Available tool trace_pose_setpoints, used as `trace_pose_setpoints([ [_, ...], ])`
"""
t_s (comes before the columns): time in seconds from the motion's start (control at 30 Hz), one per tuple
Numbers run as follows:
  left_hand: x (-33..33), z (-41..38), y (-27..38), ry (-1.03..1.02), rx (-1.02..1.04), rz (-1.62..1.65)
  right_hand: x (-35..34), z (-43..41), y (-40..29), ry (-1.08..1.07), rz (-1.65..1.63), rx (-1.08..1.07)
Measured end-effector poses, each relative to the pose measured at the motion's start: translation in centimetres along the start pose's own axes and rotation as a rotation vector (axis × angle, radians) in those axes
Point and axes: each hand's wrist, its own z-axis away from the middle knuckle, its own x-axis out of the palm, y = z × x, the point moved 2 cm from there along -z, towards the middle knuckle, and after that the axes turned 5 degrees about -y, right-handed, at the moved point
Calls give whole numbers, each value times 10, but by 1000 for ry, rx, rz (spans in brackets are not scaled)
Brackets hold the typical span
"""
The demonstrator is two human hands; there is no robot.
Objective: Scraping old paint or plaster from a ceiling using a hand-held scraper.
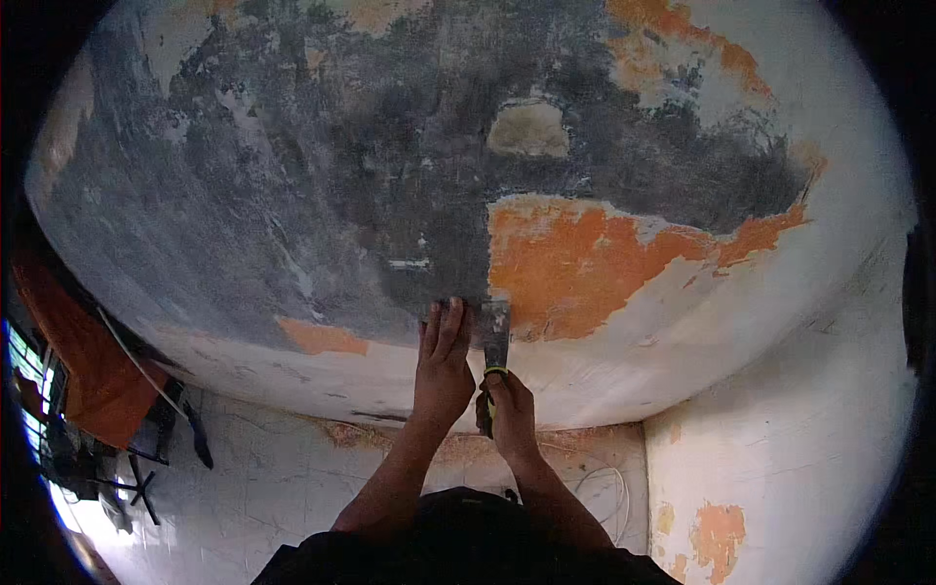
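Observation:
In my right hand [514, 413] is a scraper [497, 340] with a wide metal blade and a dark handle with yellow-green trim. My thumb lies along the handle, and the blade points up against the wall surface. Beside it my left hand [444, 351] holds nothing; its fingers stretch upward, laid on the wall left of the blade. The wall carries a large patch of dark grey [439, 190], an orange patch [563, 270] right of the blade, and a whitish coating [585, 373] below. The blade tip sits where grey and orange meet.
A side wall [775, 453] with orange patches [718, 537] meets the scraped wall at the right. At lower right a pale looped cable [623, 486] lies on the light surface below. Orange sheeting [110, 373], a black-legged stand [139, 488] and a bright barred window [25, 387] are at left.

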Motion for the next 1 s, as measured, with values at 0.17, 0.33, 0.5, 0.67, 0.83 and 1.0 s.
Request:
trace_pose_setpoints([
  [0.17,-1,0,2,-23,-17,-15,4,-5,-16,-22,71,-68],
  [0.33,3,-2,-3,-21,6,-12,-1,-2,2,0,15,-36],
  [0.5,2,1,-1,23,44,-27,4,-1,-9,-8,42,-22],
  [0.67,5,0,-6,-22,15,-25,2,-1,-5,-16,44,-17],
  [0.83,3,-2,0,-9,13,-25,9,1,-14,-52,-3,2],
  [1.0,6,2,-3,-19,21,-32,0,2,-4,-17,24,3],
])
